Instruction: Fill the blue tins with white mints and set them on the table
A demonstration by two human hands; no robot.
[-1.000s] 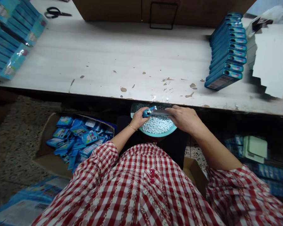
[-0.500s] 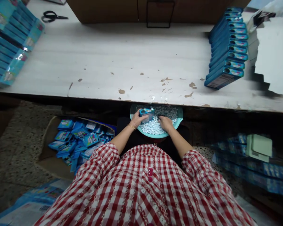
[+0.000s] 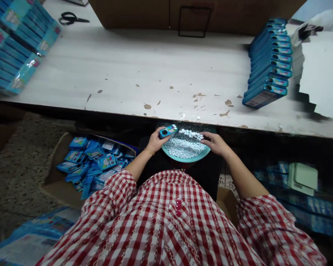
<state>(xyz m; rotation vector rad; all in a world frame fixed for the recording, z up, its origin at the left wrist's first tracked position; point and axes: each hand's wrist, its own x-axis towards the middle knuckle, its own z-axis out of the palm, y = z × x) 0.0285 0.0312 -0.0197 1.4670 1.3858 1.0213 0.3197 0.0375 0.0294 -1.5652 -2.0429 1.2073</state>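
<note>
My left hand (image 3: pixel 154 141) is closed round a small blue box (image 3: pixel 168 131), tilted over the left rim of a turquoise basin (image 3: pixel 188 160). A dark round opening shows at one end of the box and white pieces at the other. Small white pellets (image 3: pixel 183 147) fill the basin. At the basin's right side, my right hand (image 3: pixel 215 143) pinches the end of a narrow scoop heaped with white pellets (image 3: pixel 191 134). The scoop reaches toward the box; its body is mostly hidden under the pellets.
A carton (image 3: pixel 61 155) of blue boxes stands at lower left. On the white table (image 3: pixel 155 66) are a row of blue boxes (image 3: pixel 269 70), wrapped packs (image 3: pixel 24 48), scissors (image 3: pixel 72 18), and a large carton (image 3: pixel 144 14). A pale green device (image 3: pixel 302 177) sits at lower right.
My right hand has risen out of the pellets and moved right, lifting a heaped narrow scoop. My left hand has shifted slightly left and tilted the blue box, showing its top.
</note>
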